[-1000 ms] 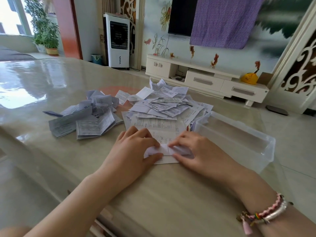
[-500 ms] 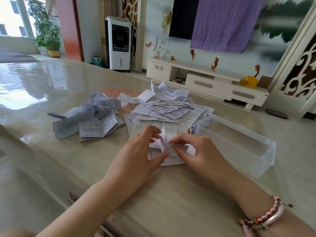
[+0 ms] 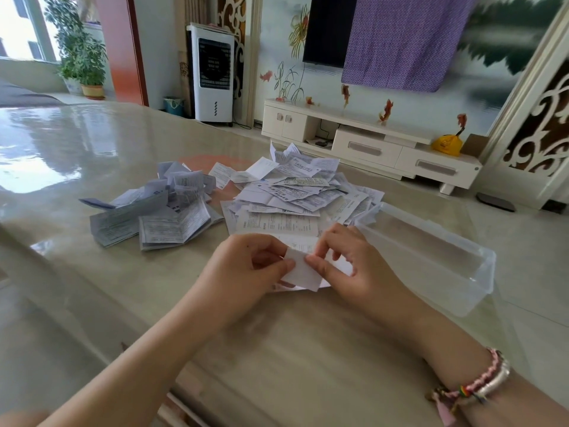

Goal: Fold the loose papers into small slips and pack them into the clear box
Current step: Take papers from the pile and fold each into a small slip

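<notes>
Table (image 3: 92, 288): two hands, one slip (image 3: 303, 271).

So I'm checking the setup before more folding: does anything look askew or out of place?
Nothing stands out. Both hands, left hand and right hand, pinch one folded slip; the clear box sits upright beside the loose papers.
</notes>
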A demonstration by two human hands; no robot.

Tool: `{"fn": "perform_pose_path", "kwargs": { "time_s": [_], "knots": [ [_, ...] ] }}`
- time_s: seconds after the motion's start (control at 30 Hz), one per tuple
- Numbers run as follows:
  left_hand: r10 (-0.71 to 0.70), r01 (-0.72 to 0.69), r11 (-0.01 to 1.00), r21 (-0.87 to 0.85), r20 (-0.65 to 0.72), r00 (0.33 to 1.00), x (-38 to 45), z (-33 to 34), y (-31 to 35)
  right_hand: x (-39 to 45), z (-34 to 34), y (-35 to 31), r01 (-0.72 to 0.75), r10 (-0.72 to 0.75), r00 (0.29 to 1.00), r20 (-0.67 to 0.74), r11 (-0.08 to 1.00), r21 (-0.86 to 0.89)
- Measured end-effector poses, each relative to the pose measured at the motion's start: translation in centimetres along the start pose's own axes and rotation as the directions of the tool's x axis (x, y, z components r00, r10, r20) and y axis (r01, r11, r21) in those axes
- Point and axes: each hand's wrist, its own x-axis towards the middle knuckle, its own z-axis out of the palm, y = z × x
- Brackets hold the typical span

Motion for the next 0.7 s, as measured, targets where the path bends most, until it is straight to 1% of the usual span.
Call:
{"fn": "perform_pose_path", "kwargs": {
  "time_s": [0.07, 0.17, 0.23, 0.33, 0.4, 0.53, 0.6, 0.7],
  "knots": [
    [0.014, -0.015, 1.000, -0.010, -0.008, 1.000, 0.0, -0.2, -0.2, -0.1, 0.1, -0.1, 0.013, -0.013, 1.000, 0.000, 0.999, 0.030],
    [0.046, -0.041, 0.992, 0.118, -0.043, 0.998, 0.2, -0.9, -0.1, -0.2, 0.2, -0.2, -0.007, 0.007, 1.000, -0.003, 0.998, 0.059],
    [0.055, -0.031, 0.977, 0.211, -0.109, 0.993, 0.4, -2.0, -0.2, -0.1, 0.4, -0.3, -0.015, 0.015, 1.000, 0.000, 1.000, 0.024],
    [0.052, 0.034, 0.948, 0.315, -0.260, 0.964, 0.7, -4.4, -0.2, 0.5, 0.4, -0.4, -0.047, 0.047, 0.999, 0.001, 0.998, -0.042],
    [0.048, 0.088, 0.909, 0.406, -0.312, 0.949, 0.9, -5.7, -0.3, 1.0, 0.4, -0.4, -0.062, 0.062, 0.998, 0.005, 0.993, -0.100],
    [0.051, 0.166, 0.763, 0.624, -0.314, 0.948, 0.9, -7.0, -0.8, 2.9, 1.0, -1.1, -0.067, 0.084, 0.994, 0.073, 0.976, -0.206],
    [0.076, 0.172, 0.718, 0.675, -0.321, 0.944, 1.1, -7.2, -1.1, 4.3, 1.3, -1.3, -0.087, 0.117, 0.988, 0.100, 0.961, -0.264],
    [0.086, 0.178, 0.691, 0.700, -0.325, 0.942, 1.7, -7.3, -1.3, 6.8, 1.8, -1.4, -0.126, 0.171, 0.981, 0.096, 0.925, -0.358]
  ]
}}
